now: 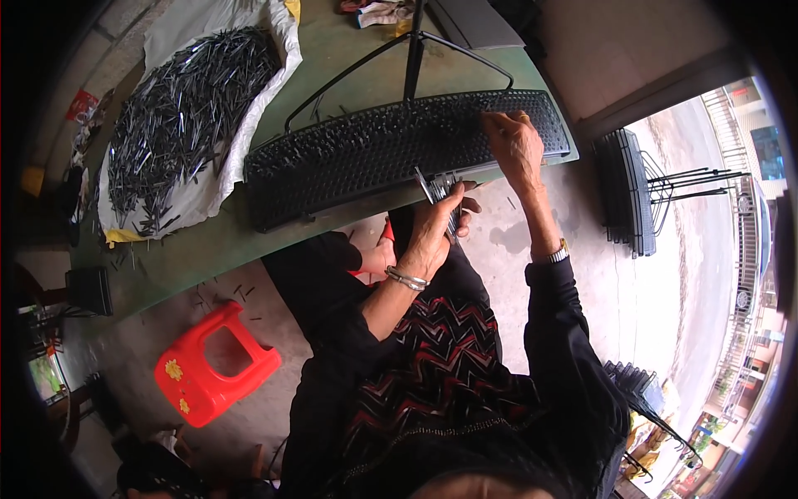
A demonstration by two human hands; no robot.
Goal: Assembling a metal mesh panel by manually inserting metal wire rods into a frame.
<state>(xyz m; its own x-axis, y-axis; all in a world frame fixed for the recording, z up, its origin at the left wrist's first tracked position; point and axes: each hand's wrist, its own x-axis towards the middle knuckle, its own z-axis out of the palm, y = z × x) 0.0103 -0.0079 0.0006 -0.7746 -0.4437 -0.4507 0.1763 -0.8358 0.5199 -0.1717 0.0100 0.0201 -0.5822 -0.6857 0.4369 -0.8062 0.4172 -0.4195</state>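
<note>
A long black panel (332, 176) full of small holes lies along the table's near edge, with many short dark pieces standing in its far rows. My left hand (434, 231) is closed around a bundle of thin dark strips (440, 190), just below the panel's near edge. Over the right part of the panel, my right hand (517, 150) has its fingers pinched together at the holes. Whatever lies between those fingertips is too small to make out. A black metal frame (413, 62) with spread legs rises at the panel's far side.
At the left, a white sack (287, 62) bears a large heap of dark strips (195, 116) on the green table (195, 270). A red plastic stool (193, 378) stands on the floor below. Several stacked black panels (625, 191) with rods stand at the right.
</note>
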